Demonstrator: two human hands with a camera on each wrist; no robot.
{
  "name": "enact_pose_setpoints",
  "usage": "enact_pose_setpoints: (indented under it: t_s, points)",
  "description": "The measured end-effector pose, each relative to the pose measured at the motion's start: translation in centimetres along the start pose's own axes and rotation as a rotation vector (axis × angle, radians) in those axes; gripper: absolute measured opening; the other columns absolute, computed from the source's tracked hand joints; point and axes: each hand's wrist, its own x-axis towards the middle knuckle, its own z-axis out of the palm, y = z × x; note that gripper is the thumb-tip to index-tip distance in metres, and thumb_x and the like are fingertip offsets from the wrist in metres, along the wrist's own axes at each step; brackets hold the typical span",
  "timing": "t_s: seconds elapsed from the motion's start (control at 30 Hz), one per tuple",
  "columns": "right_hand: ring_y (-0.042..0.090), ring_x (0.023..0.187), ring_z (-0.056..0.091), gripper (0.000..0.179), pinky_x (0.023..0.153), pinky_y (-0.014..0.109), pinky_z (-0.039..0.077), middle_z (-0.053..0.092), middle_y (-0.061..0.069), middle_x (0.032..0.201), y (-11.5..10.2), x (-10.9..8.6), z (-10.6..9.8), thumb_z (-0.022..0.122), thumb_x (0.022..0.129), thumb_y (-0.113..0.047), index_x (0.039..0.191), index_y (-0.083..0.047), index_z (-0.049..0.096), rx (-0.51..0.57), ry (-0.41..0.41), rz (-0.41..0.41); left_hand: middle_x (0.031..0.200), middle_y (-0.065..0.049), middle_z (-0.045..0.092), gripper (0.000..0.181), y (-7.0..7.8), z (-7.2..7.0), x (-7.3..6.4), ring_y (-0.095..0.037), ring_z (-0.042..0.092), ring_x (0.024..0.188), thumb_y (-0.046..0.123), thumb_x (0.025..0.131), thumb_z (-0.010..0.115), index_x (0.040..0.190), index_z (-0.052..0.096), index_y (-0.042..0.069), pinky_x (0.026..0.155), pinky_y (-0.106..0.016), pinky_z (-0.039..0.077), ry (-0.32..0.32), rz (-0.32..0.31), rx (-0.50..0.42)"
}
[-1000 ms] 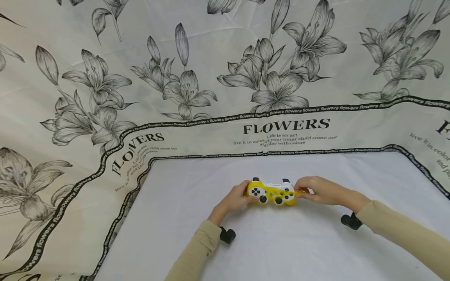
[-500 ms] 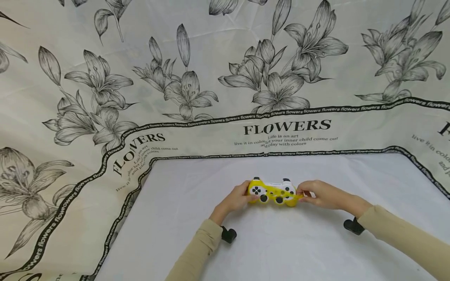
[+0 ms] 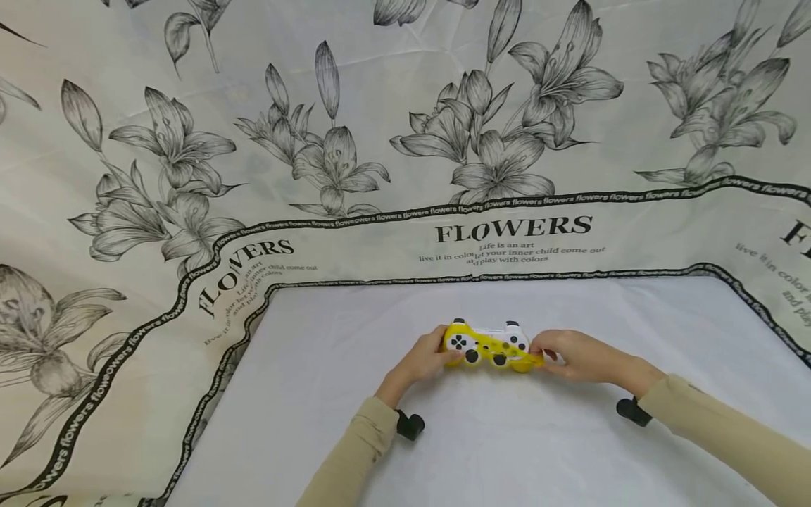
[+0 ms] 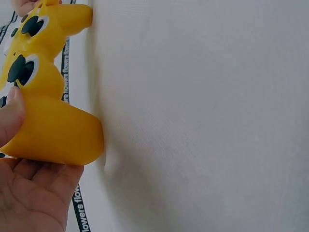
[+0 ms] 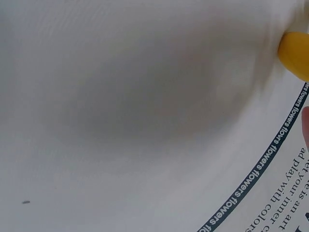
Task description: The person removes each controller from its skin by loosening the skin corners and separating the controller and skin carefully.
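In the middle of the head view is a white game controller (image 3: 514,331) with black buttons and sticks, partly covered by a soft yellow silicone cover (image 3: 486,346). My left hand (image 3: 423,358) grips the controller's left handle through the cover, thumb on top and fingers beneath, as the left wrist view shows with the cover (image 4: 58,133) over that handle. At the other end, my right hand (image 3: 579,355) pinches the cover's edge, which is drawn out from the right handle. White casing shows around the right-hand buttons. The right wrist view catches only a yellow handle end (image 5: 295,54) and a fingertip.
A white cloth (image 3: 507,451) spreads under the controller. Behind and to the left hangs a curtain (image 3: 355,246) with flower prints and black lettered borders. Black wrist mounts (image 3: 410,425) sit below both wrists.
My right hand has shifted slightly down, pulling the cover's edge lower, so more white casing shows around the right-hand buttons. The left hand keeps its grip in nearly the same place.
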Motion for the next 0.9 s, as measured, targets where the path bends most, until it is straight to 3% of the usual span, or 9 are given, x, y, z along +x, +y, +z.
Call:
enact_pose_setpoints:
  t_s: [0.2, 0.37, 0.47, 0.6, 0.77, 0.9]
  points:
    - [-0.002, 0.075, 0.049, 0.011, 0.064, 0.024, 0.047, 0.063, -0.014, 0.087, -0.2, 0.0, -0.1, 0.069, 0.086, -0.012, 0.094, -0.020, 0.066, 0.028, -0.002, 0.090, 0.124, -0.009, 0.060, 0.056, 0.3, 0.1, -0.3, -0.013, 0.056, 0.105, 0.032, 0.096, 0.058, 0.141, 0.040, 0.005, 0.098, -0.033, 0.046, 0.025, -0.002, 0.007]
    - [-0.001, 0.063, 0.046, 0.007, 0.054, 0.019, 0.037, 0.060, -0.017, 0.070, -0.5, 0.5, -0.1, 0.072, 0.084, -0.026, 0.079, -0.028, 0.070, 0.110, 0.019, 0.289, 0.127, -0.012, 0.059, 0.055, 1.0, 0.3, -0.8, -0.017, 0.056, 0.111, 0.029, 0.096, 0.059, 0.140, 0.040, 0.002, 0.102, -0.036, 0.045, 0.042, -0.009, -0.016]
    - [0.000, 0.065, 0.050, 0.008, 0.057, 0.020, 0.038, 0.066, -0.015, 0.071, -0.2, 0.9, -0.2, 0.073, 0.083, -0.031, 0.075, -0.028, 0.072, 0.182, -0.015, 0.375, 0.128, -0.013, 0.058, 0.056, 1.1, 0.5, -1.1, -0.020, 0.056, 0.114, 0.028, 0.096, 0.059, 0.141, 0.040, 0.002, 0.104, -0.039, 0.044, 0.062, -0.022, -0.022]
    - [0.001, 0.068, 0.056, 0.009, 0.061, 0.021, 0.045, 0.072, -0.008, 0.076, 0.2, 1.0, -0.1, 0.074, 0.082, -0.025, 0.078, -0.018, 0.075, 0.331, -0.040, 0.415, 0.130, -0.013, 0.057, 0.057, 1.0, 0.8, -1.3, -0.020, 0.055, 0.115, 0.029, 0.095, 0.060, 0.141, 0.039, 0.003, 0.106, -0.040, 0.042, 0.082, -0.032, -0.038]
    - [0.010, 0.069, 0.063, 0.020, 0.064, 0.027, 0.055, 0.074, 0.004, 0.081, 0.1, 1.2, -0.4, 0.077, 0.080, -0.020, 0.086, -0.001, 0.073, 0.576, -0.004, 0.551, 0.126, -0.012, 0.059, 0.057, 1.0, 1.0, -1.4, -0.018, 0.056, 0.109, 0.027, 0.094, 0.062, 0.141, 0.040, 0.003, 0.103, -0.039, 0.044, 0.089, -0.034, -0.062]
    - [0.015, 0.069, 0.065, 0.024, 0.066, 0.032, 0.057, 0.073, 0.006, 0.079, -0.1, 1.7, -0.8, 0.079, 0.077, -0.018, 0.087, 0.003, 0.070, 0.597, 0.034, 0.577, 0.124, -0.011, 0.061, 0.056, 0.9, 1.0, -1.3, -0.017, 0.056, 0.106, 0.026, 0.093, 0.063, 0.140, 0.041, 0.004, 0.100, -0.038, 0.045, 0.101, -0.028, -0.061]
